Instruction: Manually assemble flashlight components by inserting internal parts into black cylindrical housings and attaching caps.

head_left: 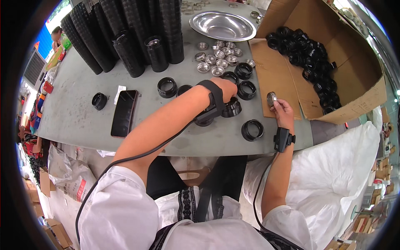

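We judge this the pairing step: our left hand (227,89) closes its grip on a black ring (231,107) on the counter (75,112), our right hand (282,109) pinches a silver disc (271,98), which must next meet the ring squarely.

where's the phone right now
In the head view the black phone lies flat on the grey table, left of the person's left forearm, between a lone black ring and another black ring.
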The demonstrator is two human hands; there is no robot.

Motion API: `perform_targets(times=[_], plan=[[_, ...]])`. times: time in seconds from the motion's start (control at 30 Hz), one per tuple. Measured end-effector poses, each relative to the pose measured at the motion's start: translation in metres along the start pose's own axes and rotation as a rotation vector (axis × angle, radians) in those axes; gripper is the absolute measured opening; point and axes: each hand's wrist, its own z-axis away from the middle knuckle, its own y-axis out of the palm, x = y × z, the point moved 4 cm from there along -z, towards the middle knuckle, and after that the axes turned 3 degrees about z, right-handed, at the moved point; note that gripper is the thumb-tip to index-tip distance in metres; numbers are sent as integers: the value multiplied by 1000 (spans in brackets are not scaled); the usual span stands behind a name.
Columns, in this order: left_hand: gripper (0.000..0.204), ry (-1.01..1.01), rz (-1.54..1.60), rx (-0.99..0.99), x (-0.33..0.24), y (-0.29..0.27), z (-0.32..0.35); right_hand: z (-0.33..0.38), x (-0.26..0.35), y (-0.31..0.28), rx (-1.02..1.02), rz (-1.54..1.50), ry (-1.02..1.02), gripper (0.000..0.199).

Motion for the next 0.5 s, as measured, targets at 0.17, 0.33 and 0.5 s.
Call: perform_targets(times=[0.17, 0.33, 0.5], plan=[[18, 6, 37, -68, -4, 10, 10, 2, 1, 1, -7, 4, -8, 17], [15, -28, 90, -101, -2, 8, 10, 3, 6, 4, -1, -3, -17, 17], [9, 8, -79, -158, -6, 13, 5, 7, 18, 17, 15, 212, 81, 19]])
